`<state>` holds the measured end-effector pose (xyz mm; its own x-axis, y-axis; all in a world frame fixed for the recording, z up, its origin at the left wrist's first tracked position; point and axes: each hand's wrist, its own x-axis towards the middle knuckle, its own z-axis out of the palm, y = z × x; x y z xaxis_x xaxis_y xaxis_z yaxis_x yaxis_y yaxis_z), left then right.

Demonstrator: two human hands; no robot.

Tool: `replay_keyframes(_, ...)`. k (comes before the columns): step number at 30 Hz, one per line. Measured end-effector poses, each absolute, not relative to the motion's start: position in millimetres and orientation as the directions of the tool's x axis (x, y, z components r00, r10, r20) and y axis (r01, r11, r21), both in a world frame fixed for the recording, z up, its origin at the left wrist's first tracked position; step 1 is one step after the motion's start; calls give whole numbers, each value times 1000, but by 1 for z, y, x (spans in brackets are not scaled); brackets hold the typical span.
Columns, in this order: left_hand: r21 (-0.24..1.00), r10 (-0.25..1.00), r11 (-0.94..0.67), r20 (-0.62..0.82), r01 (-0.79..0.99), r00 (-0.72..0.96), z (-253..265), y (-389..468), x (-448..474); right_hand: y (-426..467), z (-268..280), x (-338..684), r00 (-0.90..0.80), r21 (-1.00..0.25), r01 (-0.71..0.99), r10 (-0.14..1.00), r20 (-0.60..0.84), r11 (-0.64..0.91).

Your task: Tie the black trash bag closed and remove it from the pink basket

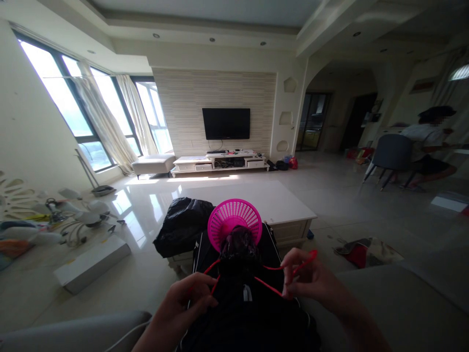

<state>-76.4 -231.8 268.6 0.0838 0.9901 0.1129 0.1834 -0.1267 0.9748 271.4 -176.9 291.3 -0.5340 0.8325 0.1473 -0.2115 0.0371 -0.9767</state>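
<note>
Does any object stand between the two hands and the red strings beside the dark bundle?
Nothing visible does. The left hand and the right hand each pinch the red strings, on either side of the dark bundle. The pink basket shows behind the bundle, not in the way.

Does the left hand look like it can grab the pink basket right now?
Probably yes: the pink basket is just ahead, and its left rim looks uncovered. But the left hand is pinching the red string, so it would likely have to let go first.
</note>
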Motion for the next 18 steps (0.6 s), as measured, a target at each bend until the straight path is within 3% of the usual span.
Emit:
replay_keyframes(6,994,994,-108,108,27,7,275,-241,-71,-183,297,271,-638,-994,42,768,54,104)
replay_keyframes(14,991,993,-107,103,75,56,270,-233,-77,-213,314,296,-577,-909,137,777,250,394)
replay_keyframes(18,966,992,-115,101,231,70,265,-223,-86,-234,322,319,-581,-757,278,731,358,592)
